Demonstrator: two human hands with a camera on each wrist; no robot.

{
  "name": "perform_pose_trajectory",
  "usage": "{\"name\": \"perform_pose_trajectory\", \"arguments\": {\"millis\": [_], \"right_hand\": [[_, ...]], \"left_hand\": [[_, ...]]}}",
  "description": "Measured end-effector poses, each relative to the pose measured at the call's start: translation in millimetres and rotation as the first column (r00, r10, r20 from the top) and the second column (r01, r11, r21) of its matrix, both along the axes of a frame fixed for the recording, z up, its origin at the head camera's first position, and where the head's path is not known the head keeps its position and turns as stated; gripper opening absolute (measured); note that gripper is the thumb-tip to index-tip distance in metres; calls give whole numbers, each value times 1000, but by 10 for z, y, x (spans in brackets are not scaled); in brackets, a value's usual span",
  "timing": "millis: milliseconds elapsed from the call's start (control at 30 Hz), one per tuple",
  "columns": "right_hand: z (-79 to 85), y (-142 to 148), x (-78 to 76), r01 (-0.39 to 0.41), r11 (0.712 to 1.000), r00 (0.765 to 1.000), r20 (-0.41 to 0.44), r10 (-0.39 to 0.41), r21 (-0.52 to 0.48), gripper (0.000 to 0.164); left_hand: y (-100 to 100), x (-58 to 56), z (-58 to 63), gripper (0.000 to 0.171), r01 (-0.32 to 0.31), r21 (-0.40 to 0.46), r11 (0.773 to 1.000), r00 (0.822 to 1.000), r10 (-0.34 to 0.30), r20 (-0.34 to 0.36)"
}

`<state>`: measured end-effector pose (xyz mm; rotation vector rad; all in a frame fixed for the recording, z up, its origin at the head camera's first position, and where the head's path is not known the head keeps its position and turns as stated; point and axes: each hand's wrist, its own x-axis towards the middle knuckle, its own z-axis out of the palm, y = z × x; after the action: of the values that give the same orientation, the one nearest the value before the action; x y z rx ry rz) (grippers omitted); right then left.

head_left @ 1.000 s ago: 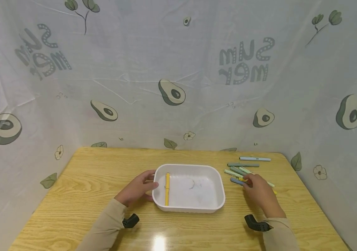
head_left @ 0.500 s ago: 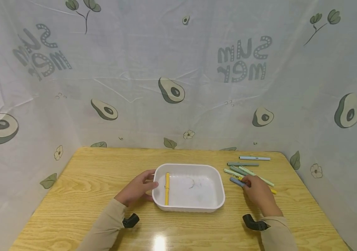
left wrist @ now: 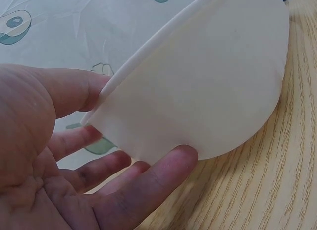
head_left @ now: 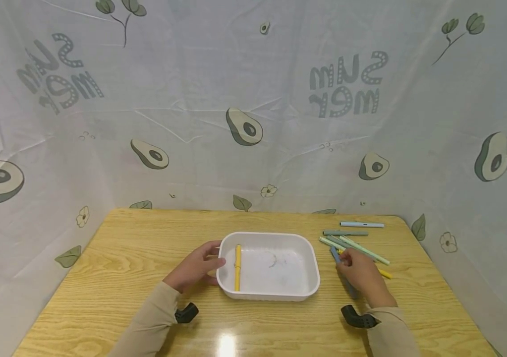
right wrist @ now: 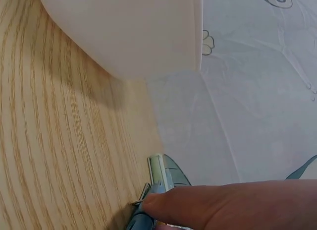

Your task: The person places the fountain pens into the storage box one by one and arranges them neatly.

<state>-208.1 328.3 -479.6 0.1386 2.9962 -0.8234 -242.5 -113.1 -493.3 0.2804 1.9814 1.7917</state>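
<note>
A white plastic tray [head_left: 271, 296] stands on the wooden table with one yellow pen [head_left: 237, 267] lying lengthwise near its left wall. My left hand [head_left: 196, 267] grips that left end, thumb at the rim and fingers along the outer wall in the left wrist view. To the right of the tray, my right hand [head_left: 362, 276] pinches a blue pen [head_left: 334, 254] between thumb and fingers. In the right wrist view the blue pen [right wrist: 142, 221] shows under a fingertip, mostly cut off by the frame edge.
Behind the right hand lie several loose pens: a light blue one [head_left: 362, 224], a grey-green one [head_left: 345, 233], pale green ones [head_left: 366, 252] and a yellow one [head_left: 384, 273] partly hidden. A printed curtain [head_left: 191, 163] surrounds the table's back and sides.
The blue pen has swung round to point more toward the tabletop's front, and my right hand has shifted slightly left with it. My left hand and the tray stay put.
</note>
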Motion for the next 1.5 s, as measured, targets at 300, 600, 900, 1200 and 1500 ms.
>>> {"name": "perform_pose_trajectory", "arguments": {"millis": [300,600,900,1200,1500], "right_hand": [[-24,-20,9,25,999,999,34,-24,-23,34],[-29,-74,-5,27,1000,999,43,-27,10,34],[30,-102,-3,43,998,999,36,-41,-43,37],[153,-146,14,34,987,999,-9,-36,-156,39],[216,-224,-15,48,968,996,-66,-67,-247,65]], "left_hand": [[7,2,7,55,5,2,1000,1000,-5,-1],[0,3,8,56,3,11,1000,1000,-3,3],[2,1,12,57,20,28,999,1000,-20,14],[9,7,34,57,10,-2,1000,1000,-10,3],[5,12,36,58,14,9,1000,1000,-14,7]]}}
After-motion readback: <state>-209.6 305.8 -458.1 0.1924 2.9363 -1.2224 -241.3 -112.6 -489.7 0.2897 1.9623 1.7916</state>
